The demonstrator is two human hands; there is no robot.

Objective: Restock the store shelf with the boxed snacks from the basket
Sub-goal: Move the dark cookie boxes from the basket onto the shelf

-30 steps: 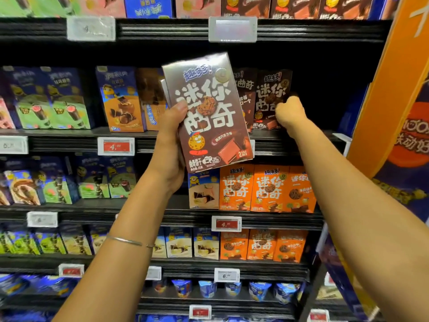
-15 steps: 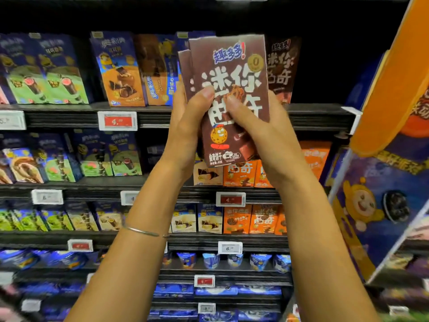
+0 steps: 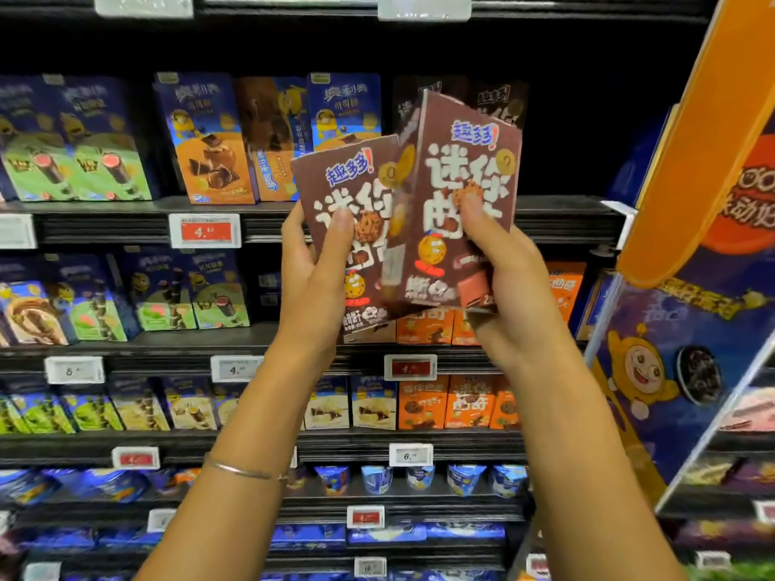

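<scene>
So the shelf (image 3: 126,228) fills pretty much the whole view, black boards stacked with snack boxes. An orange and blue display (image 3: 713,329) leans in along its right edge. Blue boxes (image 3: 205,136) stand on the upper board toward the left, orange boxes (image 3: 423,329) sit one board down, and a couple of dark brown boxes (image 3: 499,102) stand at the back of the upper board, half hidden.

Two brown boxes are up in the air in front of the shelf's right half, not on any board. The left box (image 3: 335,190) tilts left, the right box (image 3: 474,161) tilts right, so the tops fan apart while the bottoms overlap, right one in front.

The left hand (image 3: 310,287) pinches the left box: thumb pressed on the front face, fingers behind, most of the box sticking up above the grip. The right hand (image 3: 516,295) has the right box the same way, thumb on the front, palm wrapped round the lower right corner.

A red tag (image 3: 205,230) sits on the board edge left of the hands. There's a thin bangle (image 3: 239,469) on the left wrist.
</scene>
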